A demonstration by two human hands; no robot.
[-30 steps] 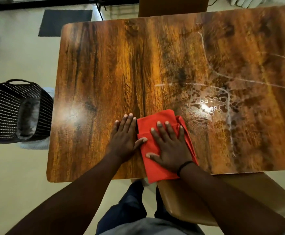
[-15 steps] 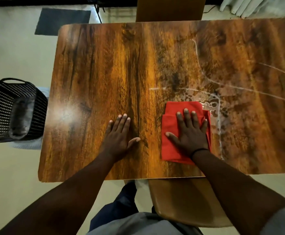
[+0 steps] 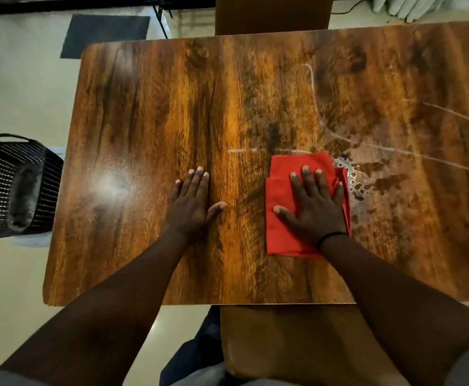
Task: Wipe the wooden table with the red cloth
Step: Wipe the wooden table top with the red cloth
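Head view: the right hand [image 3: 315,207] presses flat, fingers straight, on the folded red cloth [image 3: 280,235], which lies on the wooden counter [image 3: 144,121] near its front edge. The left hand [image 3: 191,203] rests open on bare wood, holding nothing. Wet beads and white streaks [image 3: 372,176] to the right look unwiped; much seems left.
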